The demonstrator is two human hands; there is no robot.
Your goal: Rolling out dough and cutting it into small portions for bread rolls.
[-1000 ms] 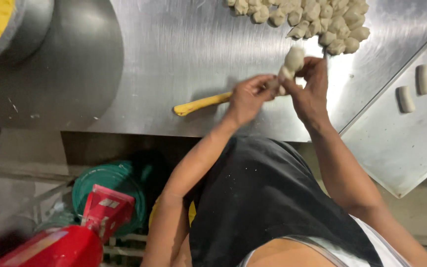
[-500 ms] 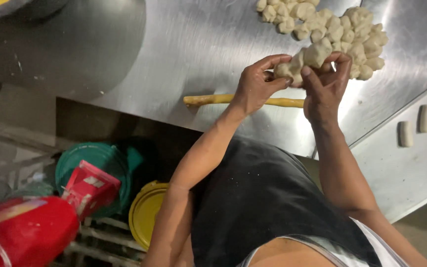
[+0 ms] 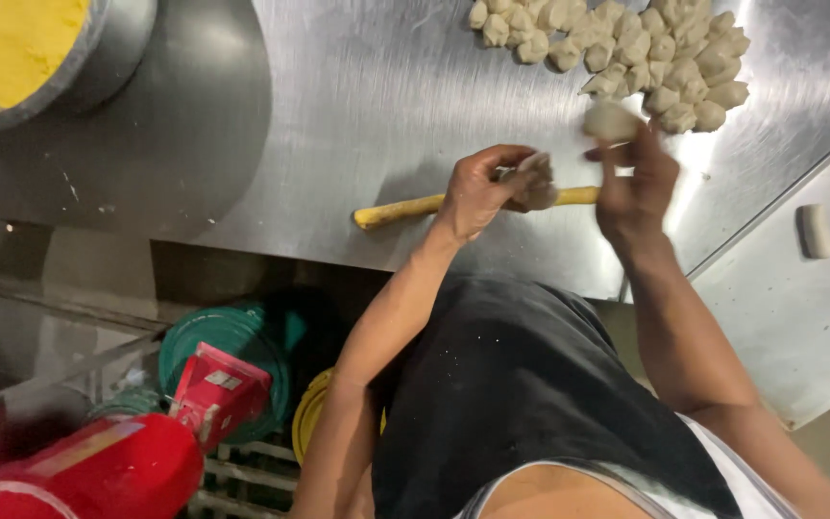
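Note:
My left hand (image 3: 485, 190) is closed around a lump of pale dough (image 3: 535, 183) just above a yellow rolling pin (image 3: 405, 209) that lies on the steel table (image 3: 357, 106). My right hand (image 3: 638, 183) is raised beside it, its fingertips pinching a small torn-off dough piece (image 3: 611, 119). A heap of several small dough pieces (image 3: 626, 48) lies on the table just beyond both hands.
A large metal bowl of yellow flour (image 3: 12, 48) stands at the far left. A steel tray (image 3: 799, 288) at the right carries shaped dough pieces (image 3: 815, 231). Below the table edge are a red canister (image 3: 98, 466), green lids (image 3: 228, 351) and a yellow lid (image 3: 311, 413).
The hands, joined on one dough lump before, have pulled apart. My right hand now holds a small torn-off piece near the heap, while my left hand keeps the remaining lump.

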